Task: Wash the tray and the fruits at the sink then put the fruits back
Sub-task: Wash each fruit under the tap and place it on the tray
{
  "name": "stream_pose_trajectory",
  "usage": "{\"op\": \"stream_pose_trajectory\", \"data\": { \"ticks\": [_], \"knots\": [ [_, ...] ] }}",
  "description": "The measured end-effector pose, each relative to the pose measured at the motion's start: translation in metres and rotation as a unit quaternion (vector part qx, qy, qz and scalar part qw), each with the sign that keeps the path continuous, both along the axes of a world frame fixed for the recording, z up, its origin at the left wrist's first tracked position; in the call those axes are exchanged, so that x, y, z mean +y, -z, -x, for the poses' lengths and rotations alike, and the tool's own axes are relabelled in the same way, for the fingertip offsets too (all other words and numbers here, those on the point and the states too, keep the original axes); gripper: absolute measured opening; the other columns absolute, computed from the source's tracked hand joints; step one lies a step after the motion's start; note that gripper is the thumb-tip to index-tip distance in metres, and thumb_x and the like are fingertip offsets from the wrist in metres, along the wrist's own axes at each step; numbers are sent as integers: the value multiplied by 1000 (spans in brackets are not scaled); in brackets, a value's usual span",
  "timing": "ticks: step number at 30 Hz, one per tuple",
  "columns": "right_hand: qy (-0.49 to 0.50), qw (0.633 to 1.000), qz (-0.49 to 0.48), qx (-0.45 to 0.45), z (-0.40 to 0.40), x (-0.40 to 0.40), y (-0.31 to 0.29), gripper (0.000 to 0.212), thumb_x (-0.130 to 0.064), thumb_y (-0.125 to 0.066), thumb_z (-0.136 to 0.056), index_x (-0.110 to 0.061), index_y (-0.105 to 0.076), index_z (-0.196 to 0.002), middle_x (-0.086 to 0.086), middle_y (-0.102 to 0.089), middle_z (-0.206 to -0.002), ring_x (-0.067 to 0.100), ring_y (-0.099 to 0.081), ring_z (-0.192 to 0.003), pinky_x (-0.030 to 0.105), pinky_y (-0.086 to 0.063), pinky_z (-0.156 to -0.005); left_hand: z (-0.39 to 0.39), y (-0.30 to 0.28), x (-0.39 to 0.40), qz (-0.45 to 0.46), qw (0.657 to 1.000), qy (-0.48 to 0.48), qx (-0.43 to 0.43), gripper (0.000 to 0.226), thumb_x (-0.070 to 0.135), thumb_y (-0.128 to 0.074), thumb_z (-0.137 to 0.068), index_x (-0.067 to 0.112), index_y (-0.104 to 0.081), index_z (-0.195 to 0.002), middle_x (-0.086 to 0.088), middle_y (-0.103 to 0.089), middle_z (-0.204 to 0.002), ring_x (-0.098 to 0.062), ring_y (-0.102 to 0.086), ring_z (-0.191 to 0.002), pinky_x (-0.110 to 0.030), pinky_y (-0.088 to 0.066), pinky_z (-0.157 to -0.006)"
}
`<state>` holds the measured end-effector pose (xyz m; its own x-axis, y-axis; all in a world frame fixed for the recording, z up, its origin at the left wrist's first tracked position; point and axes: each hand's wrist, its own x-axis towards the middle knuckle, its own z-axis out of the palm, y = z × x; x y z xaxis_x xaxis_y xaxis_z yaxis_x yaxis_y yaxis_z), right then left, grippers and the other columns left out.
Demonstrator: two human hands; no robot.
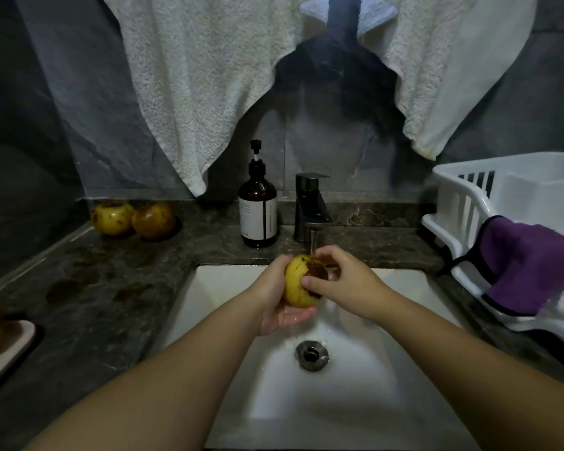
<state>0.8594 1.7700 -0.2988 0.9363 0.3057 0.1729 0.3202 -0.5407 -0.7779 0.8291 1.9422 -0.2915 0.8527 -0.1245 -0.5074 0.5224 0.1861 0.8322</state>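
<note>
Left hand (pixel 279 296) cups the blotchy yellow round fruit (pixel 302 281) under the running water stream (pixel 314 244) while right hand (pixel 341 281) pinches its top (best turned slowly so every dark patch gets rubbed).

dark counter (pixel 111 281), two fruits (pixel 132 219), soap bottle (pixel 258 216)

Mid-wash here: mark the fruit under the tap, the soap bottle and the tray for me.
fruit (pixel 296 284): head view, on its yellow skin between both hands.
soap bottle (pixel 258 216): head view, on the brown body beside the faucet.
tray (pixel 12 345): head view, on its pale rim at the left edge.
</note>
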Motion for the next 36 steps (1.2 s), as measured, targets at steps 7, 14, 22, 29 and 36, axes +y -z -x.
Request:
{"op": "stream_pose_trajectory", "data": {
  "ticks": [7, 14, 22, 29, 36],
  "knots": [
    [-42, 996, 64, -37, 3, -4, -5, 31, -49, -75, -86, -52, -57, -112, -15, -51, -120, 6, -56, -108, 33, -54, -94, 2, 0, 0, 21, 1000, -7, 2, 53, 53, -42, -104, 9, -70, -109, -20, -76, -88, -31, -73, -75, -37, -63, -63],
    [-19, 997, 72, -32, 1, -3, -4, 26, -44, -76, -84, -46, -53, -97, -18, -47, -110, 4, -55, -97, 20, -44, -71, 6, -3, -7, 9, 1000, -1, -5, 47, 50, -43, -105, 12, -70, -113, -17, -76, -92, -29, -73, -81, -38, -64, -67],
    [-25, 997, 60, -34, 2, -1, -4, 30, -44, -74, -86, -48, -55, -108, -17, -49, -115, 3, -53, -104, 22, -46, -80, 5, -3, -6, 8, 1000, -11, -11, 48, 51, -42, -106, 13, -69, -112, -18, -77, -86, -33, -73, -78, -40, -62, -72],
    [-26, 998, 50, -37, 0, -3, -1, 28, -43, -75, -84, -51, -54, -99, -17, -50, -112, 4, -56, -99, 22, -48, -77, 5, -2, -7, 6, 1000, -9, -19, 47, 52, -43, -105, 13, -70, -110, -17, -76, -87, -32, -72, -80, -39, -61, -73],
    [-23, 998, 51, -41, -2, -2, 0, 26, -44, -75, -83, -51, -54, -98, -20, -49, -110, 2, -56, -97, 20, -47, -76, 6, -2, -6, 6, 1000, -14, -14, 47, 53, -44, -105, 13, -69, -113, -22, -74, -106, -31, -72, -81, -38, -61, -70]
  ]
}}
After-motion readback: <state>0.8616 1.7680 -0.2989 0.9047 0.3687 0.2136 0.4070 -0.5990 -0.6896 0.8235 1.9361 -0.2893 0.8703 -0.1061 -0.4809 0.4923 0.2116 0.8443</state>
